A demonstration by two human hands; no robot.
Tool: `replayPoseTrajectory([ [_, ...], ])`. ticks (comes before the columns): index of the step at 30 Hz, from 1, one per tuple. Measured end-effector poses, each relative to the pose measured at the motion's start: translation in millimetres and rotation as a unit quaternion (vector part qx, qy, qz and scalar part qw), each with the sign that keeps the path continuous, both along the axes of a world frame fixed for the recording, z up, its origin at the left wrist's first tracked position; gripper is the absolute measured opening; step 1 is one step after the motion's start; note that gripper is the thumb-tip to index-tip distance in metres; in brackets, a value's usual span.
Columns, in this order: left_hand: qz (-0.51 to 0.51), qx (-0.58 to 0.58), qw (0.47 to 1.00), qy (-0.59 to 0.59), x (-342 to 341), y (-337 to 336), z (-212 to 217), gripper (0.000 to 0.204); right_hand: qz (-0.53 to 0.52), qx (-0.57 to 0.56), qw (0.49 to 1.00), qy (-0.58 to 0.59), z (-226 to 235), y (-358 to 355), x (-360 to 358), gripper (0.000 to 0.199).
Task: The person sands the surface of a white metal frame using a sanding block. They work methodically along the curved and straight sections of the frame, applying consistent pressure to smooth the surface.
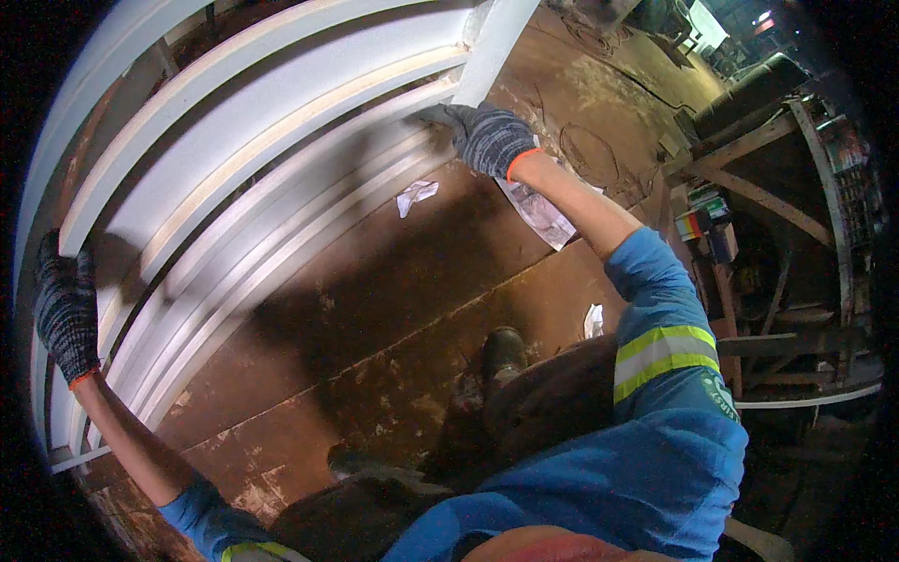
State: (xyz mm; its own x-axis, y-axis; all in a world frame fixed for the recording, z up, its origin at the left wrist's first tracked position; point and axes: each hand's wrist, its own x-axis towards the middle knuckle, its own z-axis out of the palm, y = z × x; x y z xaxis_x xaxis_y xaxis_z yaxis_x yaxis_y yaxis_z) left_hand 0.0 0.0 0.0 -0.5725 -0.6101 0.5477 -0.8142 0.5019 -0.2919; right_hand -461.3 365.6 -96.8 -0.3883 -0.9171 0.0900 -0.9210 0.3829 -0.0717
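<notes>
A large white slatted frame (pixel 309 108) stands tilted across the upper left, its long rails bending toward the picture's rim. My left hand (pixel 67 304), in a dark grey knit glove with an orange cuff, is closed on the frame's left end; its fingertips are partly hidden behind a rail. At the other end, my right hand (pixel 492 140), gloved alike, grips the frame near the foot of the white side post (pixel 492 51). Its fingers reach in under the lower rails.
Crumpled paper scraps (pixel 417 197) and a larger printed sheet (pixel 538 214) lie on the stained brown floor (pixel 375 309). My boot (pixel 506 351) is on the floor below. Wooden racking (pixel 763 201) with boxes stands at right. A dark cylinder (pixel 754 94) and loose cables (pixel 599 155) are farther off.
</notes>
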Motion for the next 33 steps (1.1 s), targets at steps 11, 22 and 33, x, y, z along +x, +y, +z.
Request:
replayPoseTrajectory([
  [11,-0.059,-0.077,0.994,-0.045,30,-49,-33,0.049,-0.074,-0.036,0.996,0.029,-23,-33,-49,0.046],
  [22,-0.110,-0.117,0.985,-0.066,33,-55,-25,0.046,-0.004,-0.045,0.999,0.006,-15,-27,-45,0.056],
  [33,-0.094,-0.065,0.993,-0.034,14,-29,-19,0.039,-0.009,-0.105,0.991,-0.084,-15,-3,-49,0.051],
])
